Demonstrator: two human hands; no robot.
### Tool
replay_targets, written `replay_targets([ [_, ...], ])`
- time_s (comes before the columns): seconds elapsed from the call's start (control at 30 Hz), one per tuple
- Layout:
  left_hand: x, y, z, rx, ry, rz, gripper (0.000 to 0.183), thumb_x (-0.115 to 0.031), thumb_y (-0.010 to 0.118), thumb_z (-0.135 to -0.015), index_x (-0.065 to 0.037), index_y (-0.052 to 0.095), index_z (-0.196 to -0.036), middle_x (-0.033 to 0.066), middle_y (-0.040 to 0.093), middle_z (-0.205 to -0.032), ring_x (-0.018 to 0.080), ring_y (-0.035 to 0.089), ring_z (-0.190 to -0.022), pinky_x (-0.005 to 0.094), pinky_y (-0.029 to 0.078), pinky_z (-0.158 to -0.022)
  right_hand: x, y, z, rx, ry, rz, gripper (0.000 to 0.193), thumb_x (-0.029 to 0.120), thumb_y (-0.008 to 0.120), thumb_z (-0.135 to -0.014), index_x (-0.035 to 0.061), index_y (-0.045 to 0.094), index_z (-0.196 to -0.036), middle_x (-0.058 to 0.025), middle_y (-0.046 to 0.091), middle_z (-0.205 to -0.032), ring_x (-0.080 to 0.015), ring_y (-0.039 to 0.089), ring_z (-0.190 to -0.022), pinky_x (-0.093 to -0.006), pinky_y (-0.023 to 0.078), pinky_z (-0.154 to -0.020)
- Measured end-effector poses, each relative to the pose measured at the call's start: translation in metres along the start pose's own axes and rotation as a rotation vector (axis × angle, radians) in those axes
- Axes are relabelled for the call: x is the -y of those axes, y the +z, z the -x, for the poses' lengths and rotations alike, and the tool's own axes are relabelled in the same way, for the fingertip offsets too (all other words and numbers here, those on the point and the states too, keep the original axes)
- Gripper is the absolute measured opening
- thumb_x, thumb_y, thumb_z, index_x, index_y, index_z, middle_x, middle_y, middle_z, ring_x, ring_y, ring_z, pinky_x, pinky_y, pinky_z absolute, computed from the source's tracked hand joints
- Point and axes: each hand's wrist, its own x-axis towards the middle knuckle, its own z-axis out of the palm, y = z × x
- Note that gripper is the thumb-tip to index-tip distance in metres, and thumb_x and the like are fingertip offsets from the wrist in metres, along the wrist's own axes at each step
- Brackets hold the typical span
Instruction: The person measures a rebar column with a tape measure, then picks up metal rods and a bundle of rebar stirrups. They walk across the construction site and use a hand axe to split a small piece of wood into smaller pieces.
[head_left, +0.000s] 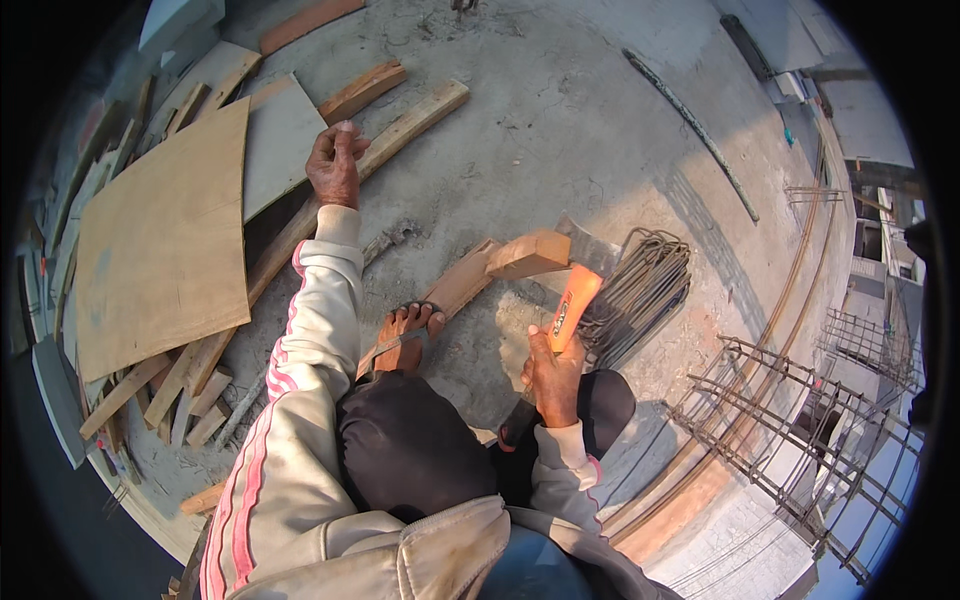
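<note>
My right hand point(556, 380) is closed round the orange handle of a hatchet point(575, 305). The hatchet's grey metal head meets the right end of a short wooden block point(530, 255); whether the edge has bitten in cannot be told. That block rests at the far end of a flat wooden board point(462, 280) on the concrete, and my sandalled foot point(405, 335) is by the board's near end. Raised at the upper left, my left hand point(336, 168) has curled fingers, thumb and forefinger close together. What it holds, if anything, is too small to make out.
A plywood sheet point(165, 235) lies over piled timber at left, beside a long wooden beam point(415, 118). Bent steel bars point(645, 290) lie bundled right of the hatchet. A rebar cage point(800, 440) stands at lower right. A thin pole point(695, 130) lies on the floor.
</note>
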Motion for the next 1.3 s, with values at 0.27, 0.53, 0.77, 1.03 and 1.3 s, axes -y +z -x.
replay_targets([
  [0.27, -0.006, 0.028, 0.03, 0.166, -0.016, -0.014, 0.038, -0.036, 0.074, -0.098, 0.0, 0.07, -0.111, 0.0096, 0.073, -0.103, 0.0192, 0.073, -0.086, 0.0346, 0.06, -0.086, -0.03, -0.021, -0.013, 0.054, 0.162, -0.008, 0.029, 0.024, 0.07, -0.101, 0.0022, 0.052, -0.109, 0.0005, 0.047, -0.067, -0.0082, 0.044, -0.045, -0.0265, 0.039, -0.041],
  [0.53, -0.008, 0.009, 0.024, 0.133, -0.001, -0.054, 0.037, -0.037, 0.074, -0.098, -0.002, 0.071, -0.11, 0.0077, 0.073, -0.101, 0.0182, 0.073, -0.086, 0.0321, 0.058, -0.082, 0.212, -0.021, -0.001, -0.103, -0.976, -0.414, 0.04, 0.033, 0.045, -0.112, 0.0126, 0.041, -0.077, 0.0011, 0.036, -0.062, -0.0079, 0.04, -0.046, -0.0286, 0.043, -0.047],
  [0.77, -0.011, 0.033, 0.034, 0.211, 0.023, -0.115, 0.038, -0.035, 0.073, -0.098, 0.0, 0.071, -0.111, 0.0086, 0.074, -0.097, 0.0167, 0.072, -0.085, 0.0303, 0.056, -0.081, -0.091, 0.002, -0.022, 0.024, 0.159, 0.436, 0.021, 0.015, 0.074, -0.095, 0.0015, 0.06, -0.088, -0.001, 0.056, -0.071, -0.0103, 0.05, -0.055, -0.0299, 0.043, -0.052],
  [1.03, -0.011, 0.023, 0.044, 0.262, 0.021, -0.109, 0.037, -0.033, 0.073, -0.099, 0.001, 0.07, -0.114, 0.0108, 0.073, -0.104, 0.02, 0.073, -0.089, 0.0343, 0.058, -0.086, 0.028, 0.001, -0.026, 0.105, -0.035, 0.048, 0.026, 0.023, 0.07, -0.101, 0.0024, 0.055, -0.104, 0.0002, 0.05, -0.071, -0.007, 0.047, -0.048, -0.0246, 0.041, -0.045],
  [1.3, -0.009, 0.001, 0.03, 0.121, -0.006, -0.098, 0.039, -0.036, 0.075, -0.097, 0.0, 0.07, -0.112, 0.0081, 0.073, -0.092, 0.0173, 0.073, -0.086, 0.0303, 0.057, -0.082, 0.239, -0.011, -0.017, -0.001, -1.17, -0.099, 0.031, 0.031, 0.051, -0.109, 0.0147, 0.048, -0.083, 0.0025, 0.04, -0.063, -0.0075, 0.047, -0.056, -0.031, 0.049, -0.063],
])
